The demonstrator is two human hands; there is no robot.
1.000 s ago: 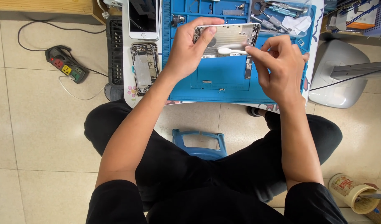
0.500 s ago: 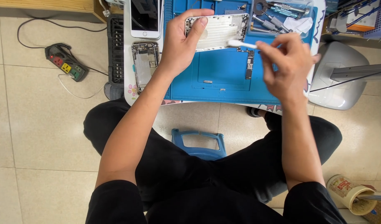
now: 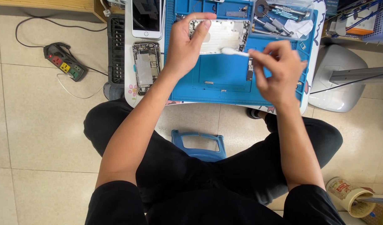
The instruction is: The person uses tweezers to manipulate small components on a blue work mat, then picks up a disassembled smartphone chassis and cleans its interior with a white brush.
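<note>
Head view. Left hand (image 3: 184, 50) grips the left edge of an emptied phone housing (image 3: 223, 36), held over the blue repair mat (image 3: 224, 79). Right hand (image 3: 279, 71) pinches a white brush (image 3: 235, 52), its tip touching the housing's lower edge. An opened phone (image 3: 146, 66) lies left of the mat.

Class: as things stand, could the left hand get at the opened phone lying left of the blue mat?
Probably yes. The left hand grips the phone shell, so it must let go first; the opened phone lies uncovered just beside that wrist.
</note>
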